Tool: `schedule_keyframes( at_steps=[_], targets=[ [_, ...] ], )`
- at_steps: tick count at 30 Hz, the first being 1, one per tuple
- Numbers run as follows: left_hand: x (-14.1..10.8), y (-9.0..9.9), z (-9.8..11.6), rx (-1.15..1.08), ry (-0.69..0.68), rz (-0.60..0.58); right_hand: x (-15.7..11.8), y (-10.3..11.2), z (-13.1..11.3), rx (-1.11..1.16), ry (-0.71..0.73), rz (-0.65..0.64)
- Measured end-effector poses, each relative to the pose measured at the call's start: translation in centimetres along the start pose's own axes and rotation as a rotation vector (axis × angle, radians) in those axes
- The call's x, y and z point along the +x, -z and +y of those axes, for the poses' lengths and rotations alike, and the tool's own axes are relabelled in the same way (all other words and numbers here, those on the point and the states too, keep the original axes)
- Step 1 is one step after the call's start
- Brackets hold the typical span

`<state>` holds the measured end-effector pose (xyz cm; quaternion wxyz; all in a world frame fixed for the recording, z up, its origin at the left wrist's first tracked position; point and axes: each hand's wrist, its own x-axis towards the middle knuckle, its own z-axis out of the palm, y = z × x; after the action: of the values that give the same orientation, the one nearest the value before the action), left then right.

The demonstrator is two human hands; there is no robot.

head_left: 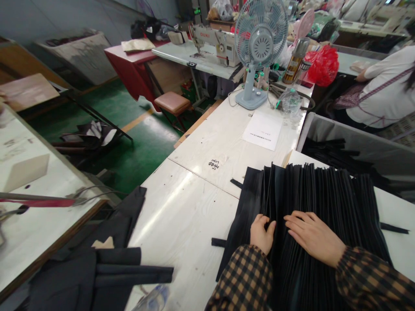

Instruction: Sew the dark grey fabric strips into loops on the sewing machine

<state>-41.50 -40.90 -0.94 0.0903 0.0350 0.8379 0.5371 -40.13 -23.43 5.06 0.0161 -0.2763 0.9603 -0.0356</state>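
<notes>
Black pleated fabric lies spread on a pale wood worktable, at the near right of the top, w/ pleats running away from the person. Left hand sits at the fabric's near left part, fingers curled in and pinching a fold between fingertips. Right hand lies flat on the pleats just beside it, fingers spread a bit and pointing left twd the left hand; palm pressed down, holding nothing. Both sleeves are brown/black check.

A thin black strip lies on the table at right of the fabric, another short strip sticks out at its left edge. More dark cloth pieces hang off the table's near left corner.

Further up the table: white paper sheet, small printed label, and a pale blue desk fan on its base. Nr the fan a metal flask and a red plastic bag. Behind, a white sewing machine on another bench, w/ a pink-topped stool on the green floor. At far right a person in a white top sits facing away, next to a grey bin holding more black strips.
</notes>
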Motion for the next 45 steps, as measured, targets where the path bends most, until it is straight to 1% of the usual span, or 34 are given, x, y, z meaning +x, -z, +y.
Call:
schedule_keyframes(
  at_steps=[6,12,14,17,18,19,23,26,30,37,45],
  targets=[
    [-0.2,0.0,-0.1,0.018,-0.006,-0.009,-0.1,0.0,0.0,0.012,-0.005,-0.012],
    [0.1,0.3,-0.3,0.062,0.001,0.006,0.0,0.2,0.0,-0.002,0.007,0.019],
    [-0.1,0.3,0.1,0.083,0.015,0.036,0.0,0.2,0.0,-0.002,0.000,0.023],
    [-0.6,0.2,1.0,0.124,0.019,0.116,-0.3,0.0,0.1,0.000,-0.008,0.015],
    [-0.9,0.1,1.3,0.115,0.012,0.118,-0.5,-0.1,0.1,0.002,-0.010,0.008],
    [-1.1,0.0,1.5,0.093,0.001,0.097,-0.6,-0.1,0.2,0.005,-0.011,0.003],
    [-1.5,-0.5,1.7,-0.023,-0.025,-0.066,-0.9,-0.4,0.3,0.021,-0.023,-0.001],
    [-1.3,-0.7,1.6,-0.054,-0.035,-0.121,-0.8,-0.4,0.3,0.027,-0.025,-0.003],
    [-1.0,-0.9,1.5,-0.086,-0.023,-0.125,-0.7,-0.1,0.2,0.016,-0.020,-0.003],
    [-1.4,-1.6,0.8,-0.126,0.057,-0.052,-0.6,0.2,0.3,0.002,-0.009,-0.021],
    [-1.0,-1.3,1.1,-0.152,0.004,-0.113,-0.7,-0.2,0.4,0.004,-0.015,-0.026]
  ],
)
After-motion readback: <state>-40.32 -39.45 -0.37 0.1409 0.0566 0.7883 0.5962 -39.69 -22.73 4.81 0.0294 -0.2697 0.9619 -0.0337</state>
